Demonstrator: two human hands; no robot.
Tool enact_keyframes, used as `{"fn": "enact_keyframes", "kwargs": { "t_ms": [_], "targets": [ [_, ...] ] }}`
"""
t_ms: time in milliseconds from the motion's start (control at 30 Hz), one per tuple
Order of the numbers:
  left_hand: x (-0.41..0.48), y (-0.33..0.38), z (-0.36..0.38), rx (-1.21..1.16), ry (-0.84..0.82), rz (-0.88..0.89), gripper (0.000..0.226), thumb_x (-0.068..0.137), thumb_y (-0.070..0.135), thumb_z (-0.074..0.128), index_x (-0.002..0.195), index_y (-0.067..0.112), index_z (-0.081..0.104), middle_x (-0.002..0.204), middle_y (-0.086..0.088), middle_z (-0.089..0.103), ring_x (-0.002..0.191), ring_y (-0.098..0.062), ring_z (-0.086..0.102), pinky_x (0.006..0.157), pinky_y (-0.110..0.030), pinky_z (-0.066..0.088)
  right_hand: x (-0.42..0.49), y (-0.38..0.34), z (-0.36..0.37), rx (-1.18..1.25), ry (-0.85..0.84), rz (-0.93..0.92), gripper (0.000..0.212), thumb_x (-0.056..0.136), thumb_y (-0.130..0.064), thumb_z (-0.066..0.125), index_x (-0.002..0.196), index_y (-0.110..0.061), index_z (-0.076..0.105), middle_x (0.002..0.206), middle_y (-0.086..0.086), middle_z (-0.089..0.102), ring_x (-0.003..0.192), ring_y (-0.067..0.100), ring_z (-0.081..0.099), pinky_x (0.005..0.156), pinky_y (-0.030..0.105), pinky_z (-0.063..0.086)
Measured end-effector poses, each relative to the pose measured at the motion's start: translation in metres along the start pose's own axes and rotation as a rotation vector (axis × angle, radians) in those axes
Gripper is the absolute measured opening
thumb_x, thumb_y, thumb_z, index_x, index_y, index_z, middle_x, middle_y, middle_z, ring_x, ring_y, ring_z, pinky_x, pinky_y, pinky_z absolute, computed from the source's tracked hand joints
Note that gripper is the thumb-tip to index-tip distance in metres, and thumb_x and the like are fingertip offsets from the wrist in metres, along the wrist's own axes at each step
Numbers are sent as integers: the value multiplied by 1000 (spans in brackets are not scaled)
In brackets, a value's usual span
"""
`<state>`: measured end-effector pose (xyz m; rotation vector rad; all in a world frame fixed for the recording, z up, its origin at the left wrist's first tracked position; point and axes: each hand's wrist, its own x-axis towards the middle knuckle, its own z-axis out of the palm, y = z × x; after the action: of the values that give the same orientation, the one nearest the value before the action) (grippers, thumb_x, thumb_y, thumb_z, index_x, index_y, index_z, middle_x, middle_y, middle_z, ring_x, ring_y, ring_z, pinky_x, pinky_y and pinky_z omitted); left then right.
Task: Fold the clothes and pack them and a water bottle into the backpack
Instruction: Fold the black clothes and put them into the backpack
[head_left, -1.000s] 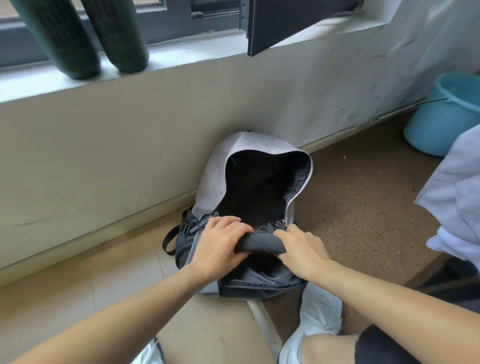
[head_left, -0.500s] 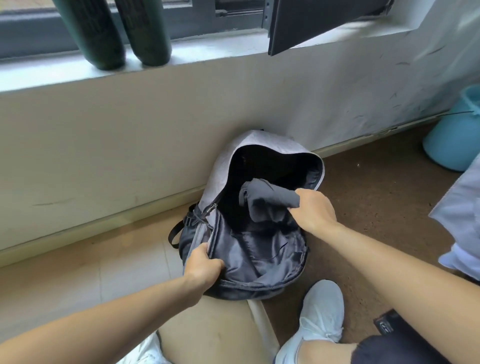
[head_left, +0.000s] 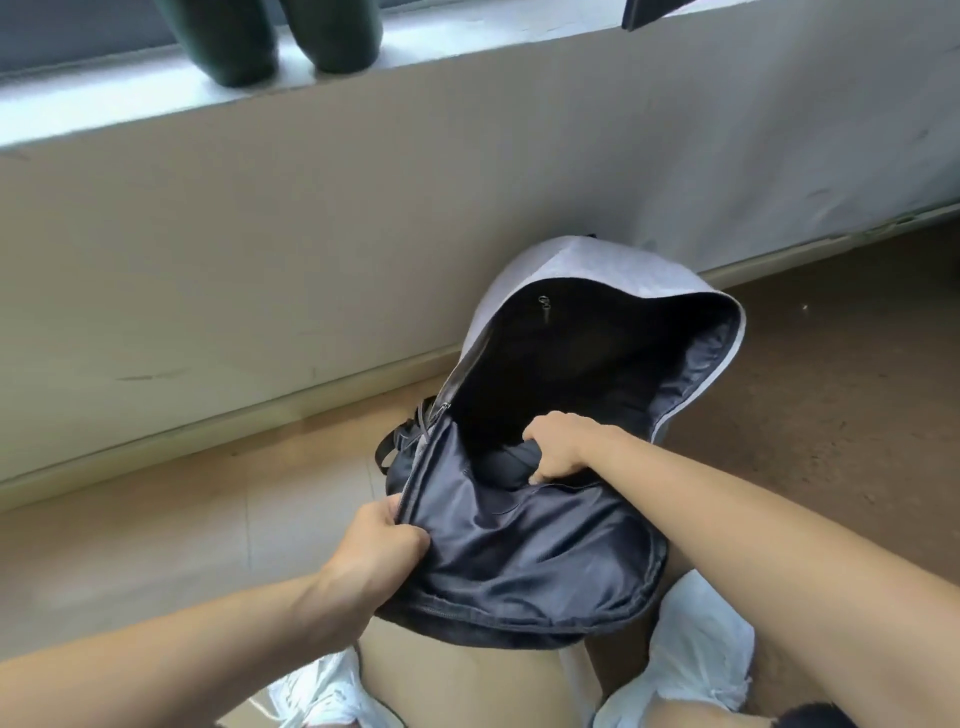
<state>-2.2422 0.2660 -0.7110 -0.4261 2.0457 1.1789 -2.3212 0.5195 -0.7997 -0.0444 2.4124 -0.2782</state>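
The left hand (head_left: 382, 540) pinches the flap edge of the backpack (head_left: 524, 566), which lies open against the wall. The right hand (head_left: 563, 447) curls round a dark folded garment (head_left: 511, 464) just inside its mouth. This garment looks nearly packed. No water bottle shows inside, so that step likely remains.

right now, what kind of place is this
Probably an indoor room, at floor level by a window: a sill holding two dark green cylinders, a scuffed painted wall, a backpack on the floor.
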Motion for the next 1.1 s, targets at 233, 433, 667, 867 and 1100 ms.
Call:
{"fn": "enact_keyframes", "kwargs": {
  "t_ms": [233,433,667,867,1100],
  "targets": [
    [-5,3,-18,83,-26,-30,30,87,-15,47,72,9,58,51,-2,62,44,-16,61,43,-18,43,-3,38,8,1034,50,-120,23,85,-14,79,105,-6,70,102,8,76,93,17,69,88,36,54],
    [-13,-12,-24,153,-103,-85,32,68,1,58,95,6,73,81,-14,79,76,-31,77,68,-39,62,4,21,8,402,-214,-15,22,84,-28,78,95,-14,66,94,-1,67,94,21,63,74,27,50],
    [-29,-29,-28,360,-192,19,35,52,10,56,84,11,70,66,6,73,66,-11,72,63,-33,61,23,-3,22,29,-207,-102,71,88,-32,72,151,-16,45,149,8,52,130,28,54,109,35,45],
    [-30,-24,-26,425,-190,57,29,53,13,58,81,15,66,58,14,63,58,-4,60,55,-18,48,3,-9,18,40,50,-304,85,87,-61,63,157,-40,20,160,4,35,143,30,39,116,42,36],
    [-32,-30,-28,422,-209,51,31,56,13,62,87,15,67,67,9,66,63,-9,62,56,-20,50,1,-15,36,-621,-5,-643,57,101,-52,48,154,-50,27,166,1,19,144,42,29,103,55,46]
  ]
}}
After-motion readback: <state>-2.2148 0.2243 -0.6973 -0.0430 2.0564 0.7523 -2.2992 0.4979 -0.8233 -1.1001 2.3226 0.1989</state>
